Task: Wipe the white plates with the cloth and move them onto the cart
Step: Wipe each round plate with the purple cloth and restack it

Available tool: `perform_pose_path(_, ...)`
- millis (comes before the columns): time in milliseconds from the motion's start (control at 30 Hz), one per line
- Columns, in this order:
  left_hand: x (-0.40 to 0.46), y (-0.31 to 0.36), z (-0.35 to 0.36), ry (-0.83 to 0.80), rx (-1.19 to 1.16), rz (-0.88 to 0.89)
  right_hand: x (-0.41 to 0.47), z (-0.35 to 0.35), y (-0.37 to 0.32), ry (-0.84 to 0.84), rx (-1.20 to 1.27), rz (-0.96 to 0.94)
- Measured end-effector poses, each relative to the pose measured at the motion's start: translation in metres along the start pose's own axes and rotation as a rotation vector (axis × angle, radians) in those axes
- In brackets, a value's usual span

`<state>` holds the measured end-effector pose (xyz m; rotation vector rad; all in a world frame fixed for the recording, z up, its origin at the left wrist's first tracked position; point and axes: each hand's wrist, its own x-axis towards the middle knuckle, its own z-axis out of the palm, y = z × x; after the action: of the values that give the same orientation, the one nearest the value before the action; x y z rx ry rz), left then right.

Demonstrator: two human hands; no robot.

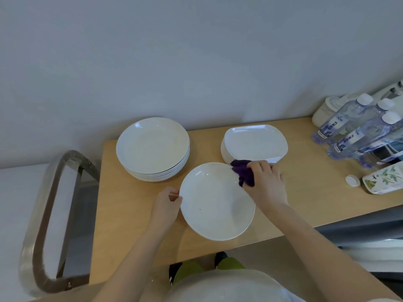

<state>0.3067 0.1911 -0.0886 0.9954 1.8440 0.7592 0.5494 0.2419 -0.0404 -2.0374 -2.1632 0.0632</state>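
A single round white plate [217, 201] lies on the desk [305, 192] close to its front edge, roughly midway along it. The left hand [166, 207] holds this plate by its left rim, fingers curled around the edge with the thumb on top. The right hand [265, 182] grips a bunched dark purple cloth [242, 172] and presses it against the plate's upper right rim; the cloth sits partly on the plate and partly over the desk, just in front of the stack behind it.

Toward the back left corner of the desk stands a stack of round white plates [152, 147], just beside the single plate but apart from it. Toward the back edge, right of the middle, stands a stack of squarish white plates with rounded corners [255, 142]; the cloth and the right hand's fingers are at its front edge, and I cannot tell whether they touch it.

At the right end of the desk several clear water bottles with white caps [357, 127] are grouped together, with a white container [325, 112] behind them. In front of the bottles is a bottle with a leaf-print label [383, 179], and a small white cap [352, 180] rests on the desk just to its left.

Off the desk's left end, a curved metal handle [46, 214] stands beside the left edge.
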Motion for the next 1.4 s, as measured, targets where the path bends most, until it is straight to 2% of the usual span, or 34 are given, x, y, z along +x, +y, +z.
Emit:
perform_pose_path(100,-0.001,0.000,0.003,0.000,-0.049,-0.023,0.003,-0.007,0.003,-0.032,0.179,0.033)
perform_pose_path(233,-0.002,0.004,0.003,0.005,-0.082,-0.031,0.002,0.003,-0.019,-0.178,0.308,-0.008)
perform_pose_path(367,-0.001,0.006,-0.002,-0.031,-0.118,-0.011,0.001,0.028,-0.053,-0.292,0.332,-0.040)
perform_pose_path(500,0.000,0.006,-0.006,-0.067,-0.208,-0.079,-0.003,0.044,-0.080,-0.317,0.378,-0.064)
perform_pose_path(667,0.003,0.008,-0.011,-0.137,-0.213,-0.083,-0.023,0.052,-0.098,-0.384,0.375,-0.257)
perform_pose_path(800,0.007,0.007,-0.014,-0.182,-0.198,-0.100,-0.044,0.054,-0.097,-0.406,0.374,-0.288)
perform_pose_path(1000,0.008,0.010,-0.010,-0.132,-0.182,-0.125,-0.057,0.044,-0.083,-0.460,0.174,-0.414)
perform_pose_path(1233,0.003,0.015,0.004,-0.051,-0.112,0.015,-0.055,0.027,-0.042,-0.417,-0.145,-0.494)
perform_pose_path(1400,0.002,0.013,0.005,-0.039,-0.046,0.042,-0.039,0.027,-0.018,-0.263,-0.360,-0.345)
